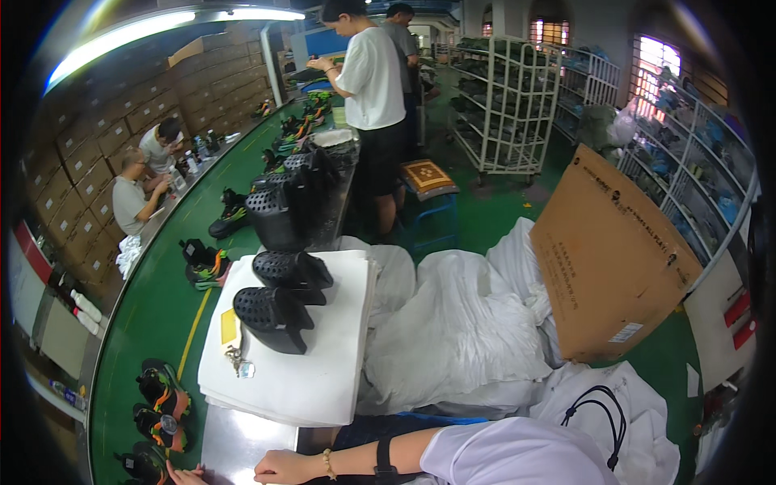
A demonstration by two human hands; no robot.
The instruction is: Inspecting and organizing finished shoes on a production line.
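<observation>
At the lower edge, my right hand (280, 467) is curled into a fist over a shiny metal surface (242, 436); whatever its fingers may hold is hidden. A beaded bracelet circles that wrist and a black band the forearm. Only the fingers of my left hand (187, 475) show, stretched out and apart beside the nearest sports shoe (145, 464), black with green and orange. Contact with the shoe is unclear. Two similar shoes, one a black-and-orange shoe (162, 386), stand in line beyond it on the green conveyor belt (121, 339).
A white paper stack (283, 388) bears black perforated shoe-shaped forms (271, 319) and a yellow tag with keys (231, 331). White sacks (453, 331) and a tilted cardboard box (606, 267) lie right. Co-workers stand (376, 77) and sit (129, 198) along the belt; wheeled racks (501, 105) stand behind.
</observation>
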